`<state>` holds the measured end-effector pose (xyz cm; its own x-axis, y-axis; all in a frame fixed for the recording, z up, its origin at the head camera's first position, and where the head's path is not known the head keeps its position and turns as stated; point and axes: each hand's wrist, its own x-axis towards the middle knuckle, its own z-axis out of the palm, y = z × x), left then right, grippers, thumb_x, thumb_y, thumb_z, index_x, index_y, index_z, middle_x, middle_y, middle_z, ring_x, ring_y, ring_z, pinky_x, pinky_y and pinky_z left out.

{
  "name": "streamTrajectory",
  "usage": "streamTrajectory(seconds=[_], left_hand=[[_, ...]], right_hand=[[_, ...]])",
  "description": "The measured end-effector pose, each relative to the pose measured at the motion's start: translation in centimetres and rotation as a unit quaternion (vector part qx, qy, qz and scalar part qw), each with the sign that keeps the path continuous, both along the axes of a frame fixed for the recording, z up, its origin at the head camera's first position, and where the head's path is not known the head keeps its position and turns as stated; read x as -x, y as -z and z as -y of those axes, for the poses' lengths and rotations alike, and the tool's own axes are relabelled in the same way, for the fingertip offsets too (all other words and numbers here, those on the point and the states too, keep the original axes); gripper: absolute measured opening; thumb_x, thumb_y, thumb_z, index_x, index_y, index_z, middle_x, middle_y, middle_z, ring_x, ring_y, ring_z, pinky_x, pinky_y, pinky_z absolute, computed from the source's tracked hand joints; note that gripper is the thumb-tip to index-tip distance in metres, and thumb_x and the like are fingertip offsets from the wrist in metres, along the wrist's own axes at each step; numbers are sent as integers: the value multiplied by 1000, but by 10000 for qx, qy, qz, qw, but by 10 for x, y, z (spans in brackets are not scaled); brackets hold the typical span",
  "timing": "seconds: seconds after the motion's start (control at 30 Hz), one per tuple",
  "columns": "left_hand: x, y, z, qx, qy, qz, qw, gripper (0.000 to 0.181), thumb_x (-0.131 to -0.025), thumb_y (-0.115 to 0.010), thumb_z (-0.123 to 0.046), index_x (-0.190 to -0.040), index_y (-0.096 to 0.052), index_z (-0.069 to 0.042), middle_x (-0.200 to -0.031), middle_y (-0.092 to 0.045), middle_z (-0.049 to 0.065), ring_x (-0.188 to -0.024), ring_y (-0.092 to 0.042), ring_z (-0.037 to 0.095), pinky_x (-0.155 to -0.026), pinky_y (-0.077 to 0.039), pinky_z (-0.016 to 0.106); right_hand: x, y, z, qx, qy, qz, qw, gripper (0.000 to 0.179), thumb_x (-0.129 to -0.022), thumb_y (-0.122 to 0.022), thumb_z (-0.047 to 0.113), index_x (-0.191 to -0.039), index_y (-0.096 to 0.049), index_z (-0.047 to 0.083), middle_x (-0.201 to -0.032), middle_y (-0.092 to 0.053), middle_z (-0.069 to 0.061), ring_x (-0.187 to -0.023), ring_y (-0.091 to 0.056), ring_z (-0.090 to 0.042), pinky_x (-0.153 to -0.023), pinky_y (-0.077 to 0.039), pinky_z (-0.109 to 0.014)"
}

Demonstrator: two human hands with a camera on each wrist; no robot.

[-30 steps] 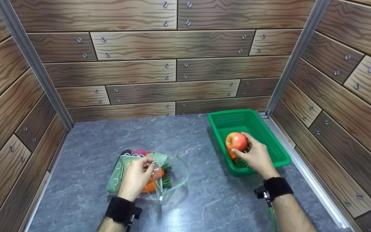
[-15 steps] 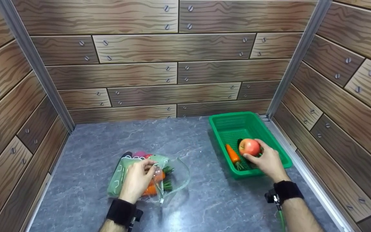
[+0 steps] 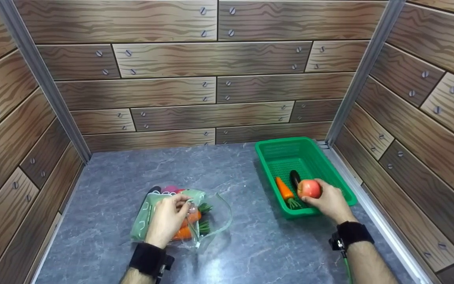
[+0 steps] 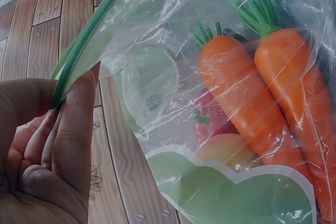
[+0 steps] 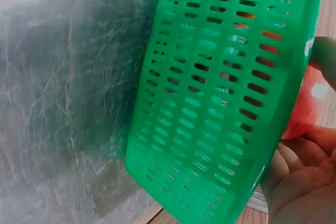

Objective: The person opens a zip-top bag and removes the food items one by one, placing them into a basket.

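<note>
My left hand pinches the green zip edge of a clear plastic bag between thumb and fingers. Inside the bag lie two orange carrots, a red pepper and a yellowish round item that is partly covered by the printed green pattern. On the right, my right hand holds a red apple at the near right part of a green basket. A carrot and a dark eggplant, partly hidden by the apple, lie in the basket.
The grey marbled tabletop stretches between bag and basket. Wood-patterned walls close off the back and both sides. The basket stands near the right wall, with a metal rail beside it.
My right hand has carried the apple rightward and toward me inside the basket, uncovering the carrot and part of the eggplant. My left hand has stayed on the bag's edge.
</note>
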<state>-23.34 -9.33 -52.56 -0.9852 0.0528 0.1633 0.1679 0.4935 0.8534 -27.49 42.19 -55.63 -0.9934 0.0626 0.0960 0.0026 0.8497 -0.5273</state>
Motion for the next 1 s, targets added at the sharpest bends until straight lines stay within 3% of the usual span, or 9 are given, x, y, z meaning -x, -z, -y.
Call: streamTrajectory(seconds=[0.7,1.0], left_hand=[[1,-2,1,59,-3,54,10000,14,-111,-77,-5,-121,-87,-4,-95,-91,4,-89,-88,19,-69,-59,21],[0,-4,1,-11,59,-46,10000,13,-110,-79,-6,-121,-87,-4,-95,-91,5,-88,-88,20,-66,-58,21]], right_hand=[[1,3,5,-305,-272,185,9990,90,-99,-96,28,-164,-52,-17,-149,-70,-45,-130,-75,-60,-108,-65,-71],[-1,-1,4,101,-106,5,9999,65,-109,-82,12,-162,-57,-16,-154,-69,-41,-141,-72,-58,-117,-62,-68]])
